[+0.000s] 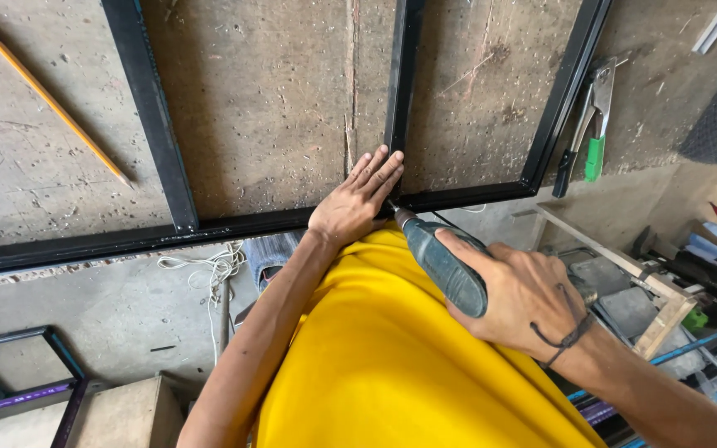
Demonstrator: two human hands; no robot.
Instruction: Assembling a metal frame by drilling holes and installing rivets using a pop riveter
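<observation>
A black metal frame point(156, 124) lies flat on a worn workbench point(275, 91). My left hand point(358, 199) presses flat on the frame where an upright bar meets the near rail. My right hand point(520, 294) grips a grey-green power drill point(441, 265), its bit tip touching the near rail right beside my left fingers. A yellow shirt fills the space below my arms.
A yellow pencil point(51, 104) lies at the bench's far left. A rivet tool with a green handle point(591, 124) rests to the right of the frame. White cord point(209, 270), another dark frame point(18, 369) and wooden scraps point(649, 290) lie on the floor below.
</observation>
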